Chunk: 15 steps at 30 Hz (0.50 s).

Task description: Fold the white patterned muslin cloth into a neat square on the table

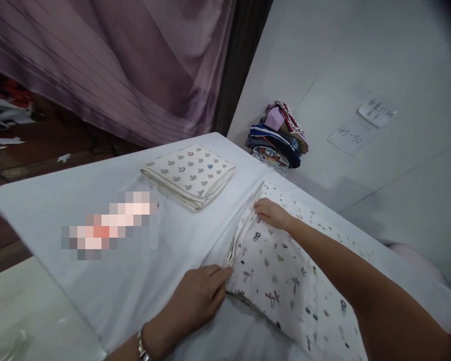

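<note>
A white printed cloth (281,271) with small palm trees, sunglasses and other figures lies in folded layers along the right of the white-covered table. At its near left corner, my left hand (199,296) pinches the edge between thumb and fingers; a silver bracelet circles that wrist. My right hand (272,213) is at the far end of the same folded edge, its fingers closed over the layers. Beyond my hands sits another cloth (190,173), cream with grey prints, folded into a flat square.
White fabric covers the table (188,240). A pixelated patch hides something on its left. Folded clothes (276,135) are stacked by the far edge, against a wall (361,65) with paper notes. A mauve curtain (135,60) hangs behind. Paper scraps (7,141) lie at far left.
</note>
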{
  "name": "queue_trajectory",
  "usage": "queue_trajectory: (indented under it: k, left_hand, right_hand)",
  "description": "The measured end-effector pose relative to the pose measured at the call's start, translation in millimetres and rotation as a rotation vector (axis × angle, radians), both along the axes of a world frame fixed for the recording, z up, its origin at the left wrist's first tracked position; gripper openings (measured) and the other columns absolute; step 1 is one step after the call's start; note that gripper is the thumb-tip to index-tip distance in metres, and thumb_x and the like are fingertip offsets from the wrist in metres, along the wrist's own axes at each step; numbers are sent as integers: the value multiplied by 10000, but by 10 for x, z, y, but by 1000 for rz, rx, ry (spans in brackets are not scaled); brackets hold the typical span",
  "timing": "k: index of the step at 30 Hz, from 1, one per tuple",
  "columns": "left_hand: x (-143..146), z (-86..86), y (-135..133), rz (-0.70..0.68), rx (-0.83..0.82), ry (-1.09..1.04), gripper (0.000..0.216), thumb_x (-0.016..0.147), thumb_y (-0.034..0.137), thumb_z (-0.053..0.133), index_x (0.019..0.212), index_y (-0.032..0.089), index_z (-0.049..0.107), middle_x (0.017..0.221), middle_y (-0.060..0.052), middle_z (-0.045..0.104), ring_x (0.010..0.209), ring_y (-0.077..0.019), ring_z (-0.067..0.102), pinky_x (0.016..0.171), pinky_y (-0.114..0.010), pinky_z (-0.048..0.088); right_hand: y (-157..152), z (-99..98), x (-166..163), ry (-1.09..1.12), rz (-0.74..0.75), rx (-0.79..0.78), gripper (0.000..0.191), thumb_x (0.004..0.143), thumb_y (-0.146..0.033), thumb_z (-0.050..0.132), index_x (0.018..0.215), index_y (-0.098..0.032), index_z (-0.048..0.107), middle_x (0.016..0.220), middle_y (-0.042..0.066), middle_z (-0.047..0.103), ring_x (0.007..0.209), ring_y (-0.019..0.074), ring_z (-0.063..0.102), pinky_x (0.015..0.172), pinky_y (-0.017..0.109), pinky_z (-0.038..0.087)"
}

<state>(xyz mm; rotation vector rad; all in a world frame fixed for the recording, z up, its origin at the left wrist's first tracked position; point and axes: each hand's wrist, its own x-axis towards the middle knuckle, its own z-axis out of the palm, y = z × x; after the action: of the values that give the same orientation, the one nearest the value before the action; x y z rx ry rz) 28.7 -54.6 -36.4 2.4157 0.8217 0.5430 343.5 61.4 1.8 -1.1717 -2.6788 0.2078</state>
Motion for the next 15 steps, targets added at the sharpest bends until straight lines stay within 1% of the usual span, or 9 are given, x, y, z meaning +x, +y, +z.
queue_trajectory:
  k: [2, 4, 7, 11, 15]
  left_hand:
    - [1, 6, 2, -2, -5, 0, 286, 860, 189, 387, 1084, 257, 553, 869, -21, 645, 775, -167, 600, 650, -271, 441]
    - [3, 11, 6, 1, -6, -9, 279, 857, 182, 389, 1066, 253, 559, 859, -20, 644, 768, -164, 599, 644, -265, 437]
    - [7, 17, 14, 3, -11, -8, 278, 857, 180, 389, 1065, 249, 561, 851, -19, 646, 760, -161, 601, 640, -261, 435]
    - [6, 10, 17, 13, -12, -6, 297, 860, 182, 388, 1099, 251, 551, 864, -17, 653, 767, -157, 609, 653, -259, 445]
    - [-1, -21, 13, 51, -6, -48, 313, 856, 175, 390, 1114, 250, 551, 855, -14, 662, 744, -154, 613, 640, -260, 449]
  right_hand:
    - [-26, -8, 21, 28, -23, -19, 247, 910, -265, 371, 915, -196, 608, 989, 120, 618, 1009, 217, 525, 902, 412, 444]
    - [-40, -7, 40, 48, -82, -42, 260, 912, -281, 366, 958, -186, 603, 962, 121, 618, 961, 212, 545, 871, 398, 465]
    - [-37, 19, 49, 28, -139, -83, 284, 917, -283, 351, 995, -188, 607, 971, 112, 621, 941, 203, 560, 864, 380, 473]
    - [17, 44, 26, -64, -137, -136, 290, 917, -247, 356, 1026, -184, 617, 998, 110, 631, 985, 211, 550, 871, 377, 471]
    - [127, -18, -24, -99, -121, -106, 255, 910, -218, 393, 992, -174, 630, 972, 107, 636, 981, 222, 531, 867, 380, 463]
